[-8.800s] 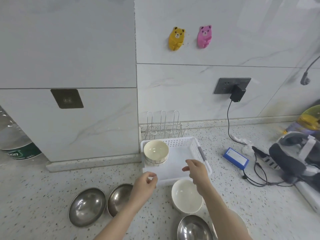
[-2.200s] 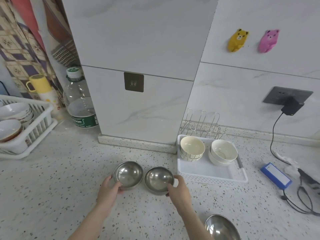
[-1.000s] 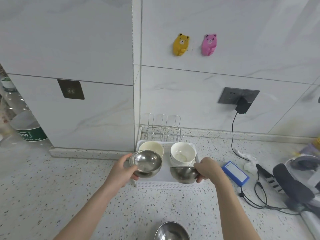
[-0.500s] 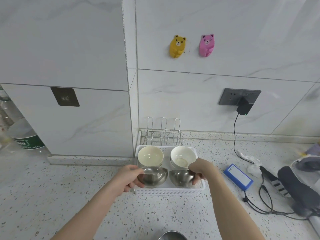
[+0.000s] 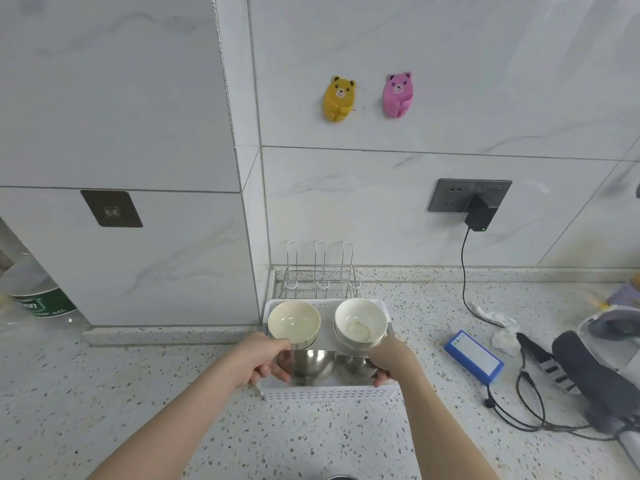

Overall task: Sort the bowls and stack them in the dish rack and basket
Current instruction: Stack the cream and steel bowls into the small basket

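Two steel bowls (image 5: 313, 367), one per hand, inside basket (image 5: 329, 396).

Bright even light, soft shadows, wide-angle bending at edges, slight softness

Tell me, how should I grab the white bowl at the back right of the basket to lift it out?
Pinch the rim of the white bowl from above, probably at its far edge. It sits upright and open, so the rim is free, while the right hand and a steel bowl crowd its near side, and the basket wall hugs its right.
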### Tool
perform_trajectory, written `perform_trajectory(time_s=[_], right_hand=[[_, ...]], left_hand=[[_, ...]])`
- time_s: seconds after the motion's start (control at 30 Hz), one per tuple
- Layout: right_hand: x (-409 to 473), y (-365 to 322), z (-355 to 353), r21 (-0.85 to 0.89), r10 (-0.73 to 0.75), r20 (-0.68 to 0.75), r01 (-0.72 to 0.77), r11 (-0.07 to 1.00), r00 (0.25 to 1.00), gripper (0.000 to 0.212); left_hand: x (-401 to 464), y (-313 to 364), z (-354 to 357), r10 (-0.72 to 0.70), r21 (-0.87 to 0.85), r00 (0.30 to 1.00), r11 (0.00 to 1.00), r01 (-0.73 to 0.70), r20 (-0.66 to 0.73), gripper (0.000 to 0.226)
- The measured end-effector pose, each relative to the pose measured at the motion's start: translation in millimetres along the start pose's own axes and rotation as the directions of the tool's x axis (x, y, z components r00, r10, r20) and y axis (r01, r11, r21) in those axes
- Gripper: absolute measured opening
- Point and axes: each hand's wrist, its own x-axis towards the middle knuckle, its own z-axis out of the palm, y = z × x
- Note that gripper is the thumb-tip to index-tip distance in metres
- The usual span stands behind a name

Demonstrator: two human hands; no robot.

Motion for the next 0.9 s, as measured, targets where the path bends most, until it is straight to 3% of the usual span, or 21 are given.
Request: perform_trajectory(time_s=[0.3, 0.53, 0.77, 0.9], right_hand=[[-11.2, 5.1, 5.2, 0.04, -0.043, -0.131, 0.048, 0.998, 0.99, 0.013], [-11.0, 9.6, 7.5, 0.049, -0.087, -0.15, 0.096, 0.994, 0.985, 0.007], [-9.4, 14.9, 11.5, 0.074, -0.053, -0.162, 0.065, 0.995, 0.985, 0.025], [-10.4, 19.9, 14.6, 0.041, -0.06, -0.193, 0.069, 0.997, 0.979, 0.024]], left_hand=[[16.3, 6.1, 6.0, -0.023, 0.087, 1.0, 0.996, 0.023, 0.002, 0.02], [20.6, 10.5, 1.6, -0.071, 0.138, 0.997, 0.988, 0.072, -0.011, 0.013], [32.8, -9.3, 11.7, -0.052, 0.054, 0.997, 0.997, 0.055, -0.05, 0.019], [32.7, -16.6, 20.0, -0.035, 0.051, 0.994, 0.998, 0.04, -0.102, 0.019]])
